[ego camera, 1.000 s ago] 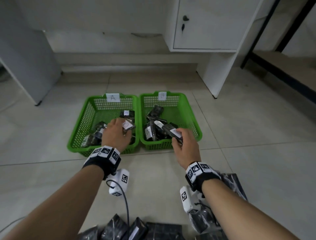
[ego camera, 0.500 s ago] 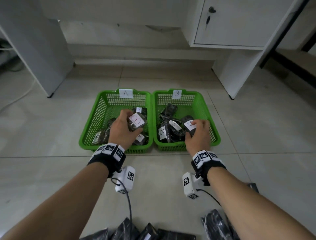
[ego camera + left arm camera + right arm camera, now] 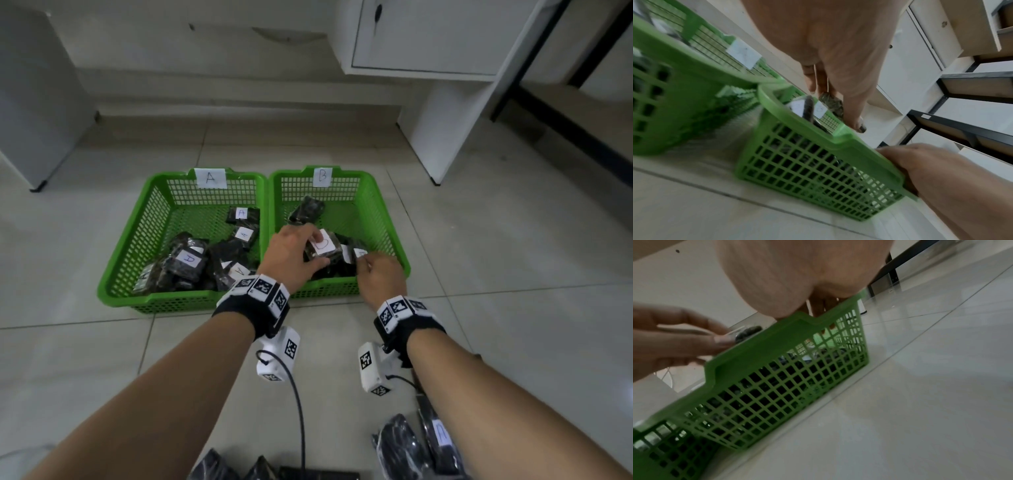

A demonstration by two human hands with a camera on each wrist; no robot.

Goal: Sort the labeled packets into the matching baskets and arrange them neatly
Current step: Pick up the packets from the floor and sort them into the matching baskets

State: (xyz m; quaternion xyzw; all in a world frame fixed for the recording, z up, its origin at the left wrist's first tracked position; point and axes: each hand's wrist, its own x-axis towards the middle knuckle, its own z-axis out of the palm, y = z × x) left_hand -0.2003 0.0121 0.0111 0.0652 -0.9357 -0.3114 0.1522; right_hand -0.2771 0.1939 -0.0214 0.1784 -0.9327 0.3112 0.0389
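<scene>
Floor: pale tiles [image 3: 513, 260] are seen under two green baskets set side by side, with a white cabinet [image 3: 445, 102] at 1 o'clock.
Basket A [image 3: 147, 219]: dark labeled packets are piled at its near side.
Basket B [image 3: 383, 212]: more packets are held, both hands reaching in.
Left hand [image 3: 291, 253]: a dark packet [image 3: 323, 246] with a white label is grasped by its fingers over basket B.
Right hand [image 3: 380, 277]: fingers are curled at the near right corner; whether anything is gripped cannot be told.
Loose packets [image 3: 400, 445]: left on the floor at 5 o'clock.

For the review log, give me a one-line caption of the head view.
Left hand holds a labeled packet over basket B; right hand reaches in beside it.
</scene>
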